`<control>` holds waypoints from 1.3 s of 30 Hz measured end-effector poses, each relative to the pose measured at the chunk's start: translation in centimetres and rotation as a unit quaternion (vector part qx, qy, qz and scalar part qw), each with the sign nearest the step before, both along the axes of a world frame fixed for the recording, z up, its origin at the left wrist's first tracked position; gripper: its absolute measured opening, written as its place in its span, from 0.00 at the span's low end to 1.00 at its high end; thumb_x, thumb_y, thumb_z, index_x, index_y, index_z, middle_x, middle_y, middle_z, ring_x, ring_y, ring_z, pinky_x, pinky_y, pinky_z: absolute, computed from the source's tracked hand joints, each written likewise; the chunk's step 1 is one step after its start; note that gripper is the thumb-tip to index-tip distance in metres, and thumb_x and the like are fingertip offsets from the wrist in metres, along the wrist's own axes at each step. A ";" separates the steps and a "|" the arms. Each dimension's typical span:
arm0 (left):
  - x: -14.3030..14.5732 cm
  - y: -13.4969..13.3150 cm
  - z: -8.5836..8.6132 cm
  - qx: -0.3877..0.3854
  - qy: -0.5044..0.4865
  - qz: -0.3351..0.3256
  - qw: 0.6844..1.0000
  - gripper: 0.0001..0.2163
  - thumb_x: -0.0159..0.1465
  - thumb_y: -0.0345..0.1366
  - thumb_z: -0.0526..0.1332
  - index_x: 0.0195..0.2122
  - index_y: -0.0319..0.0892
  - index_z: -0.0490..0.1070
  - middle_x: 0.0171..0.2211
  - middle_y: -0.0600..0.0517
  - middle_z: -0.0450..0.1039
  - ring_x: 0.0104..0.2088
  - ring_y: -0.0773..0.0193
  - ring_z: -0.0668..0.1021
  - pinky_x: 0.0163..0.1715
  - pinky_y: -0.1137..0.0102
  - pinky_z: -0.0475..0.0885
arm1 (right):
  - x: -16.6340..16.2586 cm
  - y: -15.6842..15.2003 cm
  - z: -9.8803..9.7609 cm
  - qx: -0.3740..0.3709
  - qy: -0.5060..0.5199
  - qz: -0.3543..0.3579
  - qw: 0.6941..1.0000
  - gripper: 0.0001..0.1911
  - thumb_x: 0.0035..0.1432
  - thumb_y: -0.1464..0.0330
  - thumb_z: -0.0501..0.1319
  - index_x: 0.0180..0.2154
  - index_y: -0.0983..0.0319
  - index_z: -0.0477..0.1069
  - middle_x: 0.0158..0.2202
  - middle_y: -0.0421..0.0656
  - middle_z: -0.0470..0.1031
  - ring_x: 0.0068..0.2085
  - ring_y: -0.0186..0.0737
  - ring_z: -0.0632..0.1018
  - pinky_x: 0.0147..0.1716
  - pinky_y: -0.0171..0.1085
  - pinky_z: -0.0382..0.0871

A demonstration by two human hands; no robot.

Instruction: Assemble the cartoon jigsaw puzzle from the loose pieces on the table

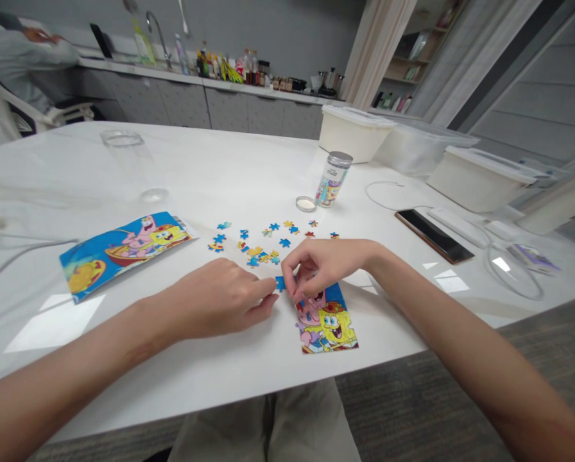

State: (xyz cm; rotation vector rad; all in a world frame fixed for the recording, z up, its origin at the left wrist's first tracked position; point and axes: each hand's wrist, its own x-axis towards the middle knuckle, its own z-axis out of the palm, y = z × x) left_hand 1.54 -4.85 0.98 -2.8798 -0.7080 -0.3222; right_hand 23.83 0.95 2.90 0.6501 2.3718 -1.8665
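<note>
A partly joined cartoon jigsaw puzzle (334,324) lies flat near the table's front edge. My right hand (323,263) arches over its upper left part, thumb and forefinger pinched together at the puzzle's left side; whatever is between them is hidden. From the left comes my left hand (230,295), closed, with a blue puzzle piece (280,283) at its fingertips. Several loose puzzle pieces (256,252) are scattered just beyond both hands. To the left rests a folded picture sheet (133,247) showing the same cartoon figures.
Behind the pieces stands a cartoon-printed tin (333,183), its round lid (305,203) beside it. A phone (432,235), cables and lidded white bins (482,176) occupy the right. A clear jar (128,160) stands back left. Beyond, a person (22,58) sits near a kitchen counter (172,74).
</note>
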 end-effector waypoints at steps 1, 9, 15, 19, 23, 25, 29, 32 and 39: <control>-0.1 -0.1 0.0 0.007 0.001 -0.021 1.000 0.14 0.68 0.33 0.50 0.25 0.42 0.67 0.14 0.57 0.68 0.14 0.69 0.66 0.18 0.68 0.51 | -0.2 -0.1 -0.1 0.009 -0.002 0.003 1.000 0.06 0.52 0.69 0.68 0.32 0.64 0.74 0.31 0.40 0.79 0.32 0.31 0.78 0.33 0.31 0.71; 0.0 -0.5 0.4 0.013 0.029 -0.102 0.994 0.13 0.68 0.32 0.52 0.25 0.43 0.65 0.15 0.57 0.69 0.13 0.69 0.65 0.17 0.65 0.49 | -0.4 -0.5 -0.1 0.003 -0.027 0.003 1.000 0.05 0.52 0.69 0.67 0.32 0.64 0.75 0.31 0.41 0.81 0.31 0.31 0.79 0.31 0.31 0.71; 0.0 -0.5 0.3 0.007 0.040 -0.106 0.994 0.12 0.68 0.33 0.51 0.27 0.43 0.65 0.15 0.57 0.69 0.13 0.69 0.66 0.17 0.65 0.48 | -0.6 -0.6 -0.1 -0.001 -0.027 -0.009 1.000 0.04 0.51 0.71 0.66 0.32 0.65 0.74 0.31 0.41 0.79 0.31 0.31 0.79 0.31 0.31 0.72; -0.1 -0.4 0.2 0.001 0.049 -0.105 0.993 0.10 0.68 0.32 0.50 0.30 0.43 0.66 0.16 0.56 0.70 0.13 0.68 0.67 0.16 0.65 0.48 | -0.7 -0.7 0.1 -0.014 -0.035 -0.009 0.999 0.07 0.52 0.70 0.67 0.34 0.64 0.72 0.30 0.40 0.79 0.30 0.31 0.79 0.29 0.30 0.71; -0.1 -0.4 0.3 -0.002 0.057 -0.101 0.993 0.10 0.68 0.32 0.51 0.30 0.43 0.66 0.15 0.56 0.69 0.13 0.69 0.66 0.17 0.65 0.47 | -0.5 -0.5 0.1 -0.008 -0.027 -0.010 1.000 0.07 0.53 0.69 0.67 0.34 0.64 0.72 0.31 0.40 0.79 0.30 0.32 0.80 0.30 0.31 0.72; 0.0 -0.4 0.3 -0.003 0.063 -0.099 0.993 0.09 0.68 0.32 0.51 0.30 0.43 0.66 0.16 0.56 0.69 0.13 0.69 0.66 0.17 0.65 0.47 | -0.4 -0.4 0.1 0.004 -0.018 -0.016 1.000 0.07 0.53 0.69 0.67 0.34 0.64 0.72 0.32 0.41 0.79 0.32 0.32 0.80 0.30 0.31 0.72; 0.0 -0.4 0.4 -0.012 0.070 -0.096 0.993 0.08 0.67 0.32 0.52 0.31 0.43 0.66 0.16 0.55 0.70 0.14 0.69 0.65 0.17 0.66 0.47 | -0.1 -0.3 0.4 0.013 -0.008 -0.025 1.000 0.06 0.52 0.70 0.67 0.33 0.64 0.72 0.32 0.40 0.78 0.32 0.31 0.80 0.31 0.30 0.72; -0.1 -0.4 0.5 -0.030 0.075 -0.095 0.992 0.06 0.67 0.31 0.53 0.33 0.43 0.66 0.16 0.55 0.70 0.14 0.68 0.66 0.17 0.66 0.48 | -0.2 -0.4 0.5 0.008 -0.006 -0.023 1.000 0.05 0.52 0.71 0.66 0.33 0.64 0.72 0.32 0.39 0.78 0.31 0.31 0.79 0.31 0.30 0.73; -0.1 -0.4 0.5 -0.035 0.079 -0.089 0.992 0.08 0.67 0.31 0.53 0.45 0.41 0.68 0.17 0.56 0.71 0.14 0.69 0.65 0.17 0.67 0.48 | -0.3 -0.3 -0.1 0.001 0.000 -0.008 1.000 0.06 0.53 0.72 0.65 0.35 0.64 0.72 0.32 0.40 0.78 0.30 0.30 0.79 0.31 0.30 0.73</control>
